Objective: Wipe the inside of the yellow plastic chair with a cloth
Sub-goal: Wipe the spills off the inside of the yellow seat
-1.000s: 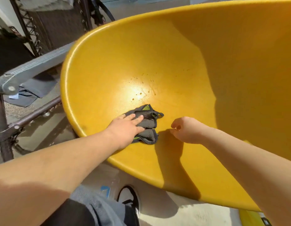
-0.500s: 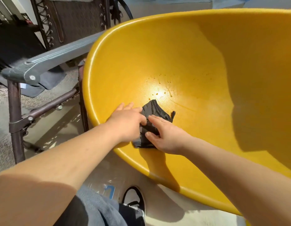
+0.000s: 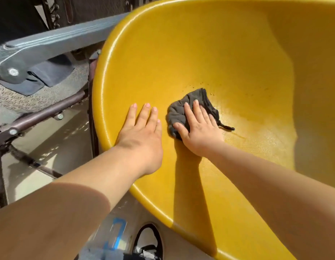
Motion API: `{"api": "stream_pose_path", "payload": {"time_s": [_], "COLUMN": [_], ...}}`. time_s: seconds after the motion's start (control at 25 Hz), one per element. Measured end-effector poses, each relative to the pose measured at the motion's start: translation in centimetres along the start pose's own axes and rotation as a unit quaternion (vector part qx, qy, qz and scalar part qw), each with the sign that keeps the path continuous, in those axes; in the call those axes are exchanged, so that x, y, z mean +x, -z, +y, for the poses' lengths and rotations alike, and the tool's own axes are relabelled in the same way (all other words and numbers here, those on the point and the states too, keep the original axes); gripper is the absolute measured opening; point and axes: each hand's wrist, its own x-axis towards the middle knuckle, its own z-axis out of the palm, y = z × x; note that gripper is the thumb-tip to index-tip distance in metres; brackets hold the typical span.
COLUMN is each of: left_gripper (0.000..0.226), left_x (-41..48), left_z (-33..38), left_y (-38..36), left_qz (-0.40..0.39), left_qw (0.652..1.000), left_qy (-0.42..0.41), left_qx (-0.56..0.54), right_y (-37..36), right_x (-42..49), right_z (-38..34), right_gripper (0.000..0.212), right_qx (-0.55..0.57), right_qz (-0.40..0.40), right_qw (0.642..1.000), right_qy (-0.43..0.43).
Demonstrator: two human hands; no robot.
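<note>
The yellow plastic chair [image 3: 228, 53] is a deep rounded shell that fills most of the view. A crumpled dark grey cloth [image 3: 189, 104] lies on its inner surface near the left rim. My right hand [image 3: 198, 128] presses flat on the cloth, fingers spread over it. Just left of the cloth, my left hand [image 3: 142, 128] rests flat on the bare yellow plastic with its fingers apart, holding nothing. A few water droplets sit beyond the cloth.
A folding chair with a grey armrest [image 3: 50, 42] and a brown metal frame [image 3: 41, 113] stands close against the yellow rim on the left. Below the shell are the concrete floor and my black and white shoe [image 3: 149, 241].
My left hand has let go of the cloth and moved left onto bare plastic. My right hand came in and now presses on the cloth, which shifted farther into the shell.
</note>
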Motion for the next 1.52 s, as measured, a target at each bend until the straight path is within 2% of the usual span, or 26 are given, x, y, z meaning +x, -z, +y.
{"api": "stream_pose_path", "payload": {"time_s": [0.08,0.16,0.24,0.4,0.52,0.6,0.76,0.92,1.0,1.08,1.24,1.4,1.52], "left_gripper": [0.081,0.082,0.083,0.083,0.082,0.08,0.084,0.087,0.089,0.093,0.095,0.095,0.1], "left_x": [0.2,0.3,0.6,1.7,2.2,2.4,2.5,2.9,3.1,3.3,4.1,5.1,7.0], "left_z": [0.7,1.2,1.3,1.2,1.3,1.2,1.3,2.0,2.4,3.0,4.9,7.1,7.2], "left_y": [0.3,0.5,0.5,0.6,1.1,1.1,0.4,0.7,0.8,0.9,1.4,2.0,2.5], "left_qz": [-0.005,0.002,0.025,0.047,0.063,0.077,0.073,0.063,0.052,0.033,0.007,0.014,0.028], "left_qw": [1.0,0.999,0.997,0.994,0.993,0.99,0.992,0.99,0.989,0.989,0.985,0.98,0.982], "left_qy": [0.008,0.02,0.024,0.017,0.013,0.013,0.017,0.027,0.022,0.006,-0.015,-0.04,-0.039], "left_qx": [-0.016,-0.05,-0.07,-0.095,-0.101,-0.114,-0.106,-0.124,-0.14,-0.145,-0.17,-0.194,-0.183], "right_y": [1.9,1.8,0.3,-1.6,-1.4,-1.5,-1.3,3.9,5.3,3.8,-0.5,0.1,1.2], "right_x": [4.7,6.0,3.8,-3.5,-5.2,-4.7,0.9,10.2,11.6,10.0,0.8,-5.1,-3.3], "right_z": [0.2,0.1,0.3,1.8,3.2,3.9,3.5,4.0,5.0,5.8,7.3,10.9,12.9], "right_gripper": [0.083,0.086,0.086,0.085,0.082,0.08,0.074,0.077,0.078,0.076,0.072,0.071,0.072], "right_qx": [0.041,0.067,0.071,0.023,-0.015,-0.036,-0.05,-0.066,-0.09,-0.08,-0.059,-0.115,-0.191], "right_qz": [0.024,0.056,0.067,0.016,-0.015,-0.009,0.068,0.195,0.214,0.187,0.081,-0.036,-0.026], "right_qw": [0.995,0.992,0.993,0.999,0.995,0.992,0.991,0.978,0.972,0.978,0.992,0.98,0.963], "right_qy": [-0.083,-0.095,-0.061,0.024,0.093,0.124,0.105,0.019,0.026,0.039,0.08,0.161,0.187]}}
